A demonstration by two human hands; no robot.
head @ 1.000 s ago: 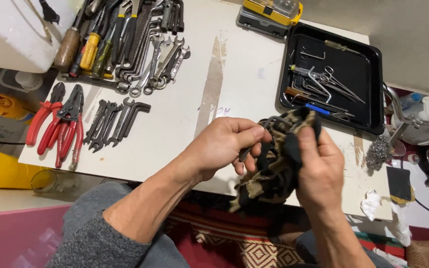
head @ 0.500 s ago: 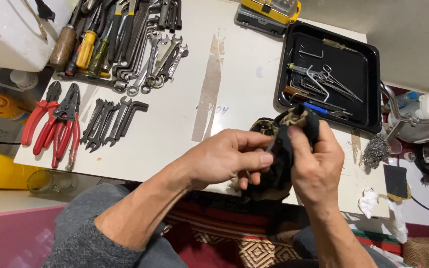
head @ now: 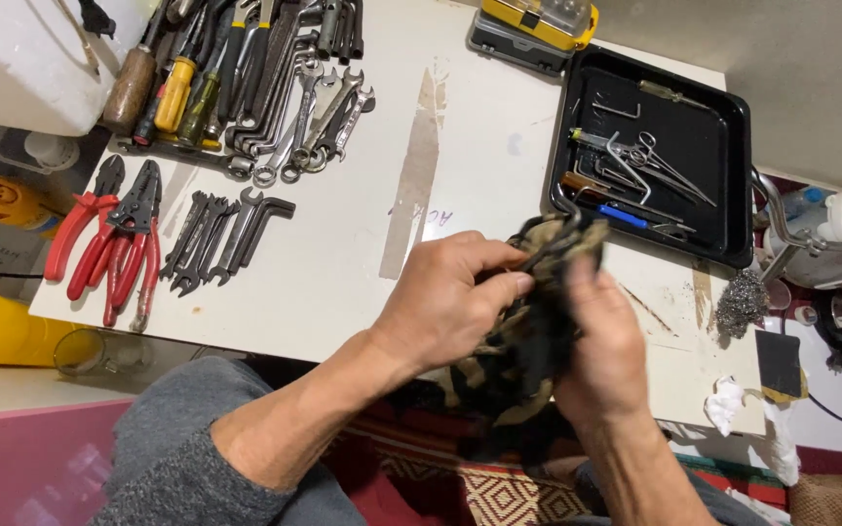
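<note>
Both hands work a dark camouflage-patterned cloth (head: 528, 351) above the near edge of a white table (head: 479, 146). My left hand (head: 445, 297) pinches the cloth's upper part, where a thin metal tool (head: 550, 244) pokes out of the folds. My right hand (head: 604, 346) wraps the cloth from the right side. The rest of the cloth hangs below the hands, over my lap. How much of the tool lies inside the cloth is hidden.
A black tray (head: 733, 146) with scissors and small tools sits at the right. Red pliers (head: 109, 234), black spanners (head: 226, 234), and a heap of wrenches and screwdrivers (head: 255, 78) lie at the left. A yellow case (head: 538, 24) is at the back; steel wool (head: 741, 302) lies at right.
The hands have bunched the cloth tighter and shifted slightly; the left hand's fingers now pinch the top of the bundle, and the cloth hangs less spread than a second ago.
</note>
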